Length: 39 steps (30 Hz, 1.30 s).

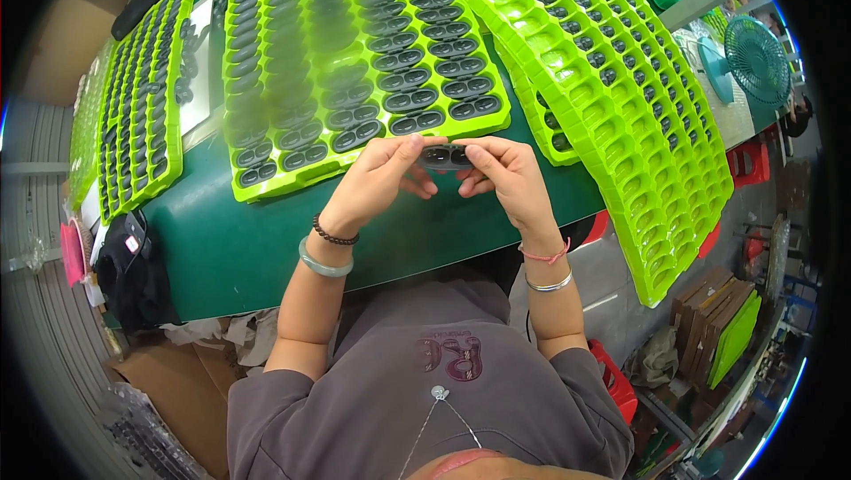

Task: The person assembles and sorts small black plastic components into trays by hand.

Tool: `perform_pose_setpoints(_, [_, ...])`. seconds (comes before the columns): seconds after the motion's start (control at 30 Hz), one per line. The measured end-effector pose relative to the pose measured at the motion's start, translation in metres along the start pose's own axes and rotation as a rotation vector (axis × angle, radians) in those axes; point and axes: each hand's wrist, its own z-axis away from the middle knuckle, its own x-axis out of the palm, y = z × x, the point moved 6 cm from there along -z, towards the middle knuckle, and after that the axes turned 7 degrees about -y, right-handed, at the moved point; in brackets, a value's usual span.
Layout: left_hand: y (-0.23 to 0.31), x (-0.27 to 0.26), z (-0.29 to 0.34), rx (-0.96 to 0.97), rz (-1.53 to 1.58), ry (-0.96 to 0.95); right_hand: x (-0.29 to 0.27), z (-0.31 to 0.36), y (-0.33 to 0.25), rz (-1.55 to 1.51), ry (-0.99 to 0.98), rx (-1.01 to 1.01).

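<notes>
While hands (pixel 383 171) (pixel 511 176) pinch a dark piece (pixel 443 157), green tabletop (pixel 213 254) below, lime trays (pixel 285 182) beyond, teal fan (pixel 756 60) at right.

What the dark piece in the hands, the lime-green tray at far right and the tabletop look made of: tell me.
Dark piece: probably hard plastic, glossy in places, from its small bright glints.
Lime-green tray: likely thin moulded plastic, shiny, from its formed cups and white highlights.
Tabletop: smooth, low sheen; laminate or rubber mat, I can't tell.
</notes>
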Motion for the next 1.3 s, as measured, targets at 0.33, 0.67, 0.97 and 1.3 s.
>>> perform_pose_setpoints(0.33, [0.0, -0.008, 0.002, -0.049, 0.062, 0.108, -0.001, -0.006, 0.008, -0.253, -0.075, 0.039])
perform_pose_setpoints(0.67, [0.028, 0.004, 0.013, 0.233, -0.977, 0.343, 0.01, -0.001, 0.011, -0.035, 0.034, -0.124])
perform_pose_setpoints(0.97, [0.086, -0.149, -0.006, 0.194, -1.333, 0.711, 0.013, 0.026, 0.002, 0.099, -0.018, -0.197])
perform_pose_setpoints(1.3, [0.071, -0.174, -0.07, 0.216, -1.573, 0.45, -0.04, 0.078, -0.053, 0.485, 0.26, -0.338])
